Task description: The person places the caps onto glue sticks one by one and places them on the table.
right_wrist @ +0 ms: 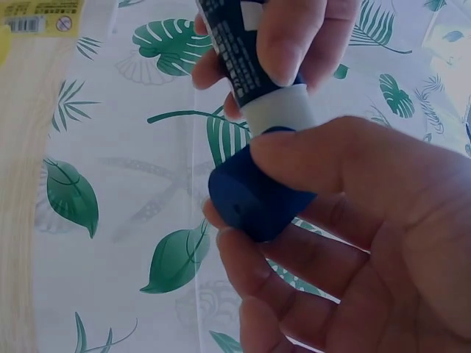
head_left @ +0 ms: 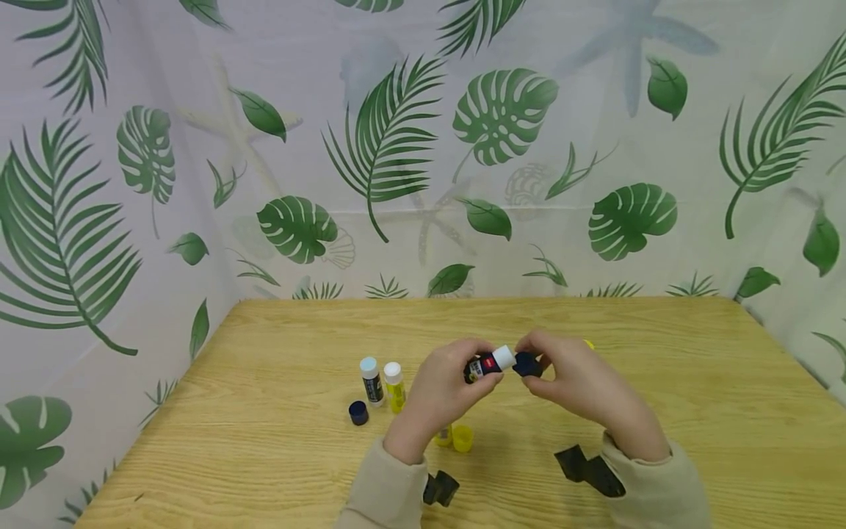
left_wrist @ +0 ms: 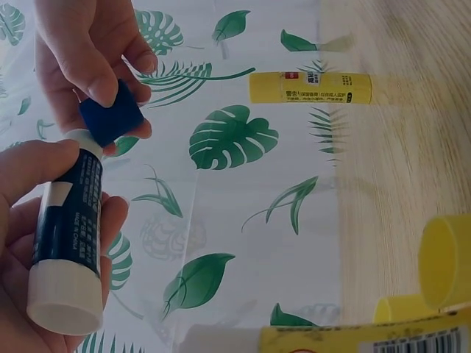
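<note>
Over the middle of the table, my left hand (head_left: 441,383) grips a dark blue glue stick (head_left: 485,365), its white end tilted up to the right. My right hand (head_left: 581,375) pinches a dark blue cap (head_left: 526,364) between thumb and fingers. In the right wrist view, the cap (right_wrist: 257,193) sits right at the white collar (right_wrist: 280,110) of the glue stick. From the left wrist, the glue stick's white base (left_wrist: 65,294) shows, with the left thumb and fingers curled round its label.
Left of my hands stand an uncapped dark glue stick (head_left: 372,382) and an uncapped yellow glue stick (head_left: 394,388), with a dark blue cap (head_left: 358,413) beside them. A yellow cap (head_left: 463,438) lies near my left wrist. Another yellow glue stick (left_wrist: 313,87) stands farther off.
</note>
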`<state>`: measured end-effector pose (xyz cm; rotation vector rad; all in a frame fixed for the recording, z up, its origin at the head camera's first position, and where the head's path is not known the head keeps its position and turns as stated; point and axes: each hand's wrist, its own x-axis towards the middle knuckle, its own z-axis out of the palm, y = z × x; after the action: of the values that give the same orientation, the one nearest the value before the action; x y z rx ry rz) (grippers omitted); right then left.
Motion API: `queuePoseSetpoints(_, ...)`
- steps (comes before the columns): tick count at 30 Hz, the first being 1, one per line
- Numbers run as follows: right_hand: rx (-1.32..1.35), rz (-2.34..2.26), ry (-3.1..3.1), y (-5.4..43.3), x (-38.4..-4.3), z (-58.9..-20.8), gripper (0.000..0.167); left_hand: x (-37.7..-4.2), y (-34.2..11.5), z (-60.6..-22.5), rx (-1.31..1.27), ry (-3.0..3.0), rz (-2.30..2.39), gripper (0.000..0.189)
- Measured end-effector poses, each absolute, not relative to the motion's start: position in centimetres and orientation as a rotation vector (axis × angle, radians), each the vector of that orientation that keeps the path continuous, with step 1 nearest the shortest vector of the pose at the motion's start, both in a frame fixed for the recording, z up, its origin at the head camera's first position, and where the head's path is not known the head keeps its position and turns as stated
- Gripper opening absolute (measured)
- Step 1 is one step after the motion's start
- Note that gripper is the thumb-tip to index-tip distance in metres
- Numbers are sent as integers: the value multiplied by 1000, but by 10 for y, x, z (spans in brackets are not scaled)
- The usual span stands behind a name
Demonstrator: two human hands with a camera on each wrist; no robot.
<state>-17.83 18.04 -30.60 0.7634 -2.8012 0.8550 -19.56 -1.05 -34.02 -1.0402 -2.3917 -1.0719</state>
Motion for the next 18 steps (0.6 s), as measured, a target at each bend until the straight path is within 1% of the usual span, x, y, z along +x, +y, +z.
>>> queuePoseSetpoints(7,758,858,-2763,179,-173,-304,27,-196,-12,-340,-1092,-2416,-1056,23)
queuePoseSetpoints(18,754,871,-2663,178,-168,-301,23,-193,-16,-334,-1142,-2446,-1055,23)
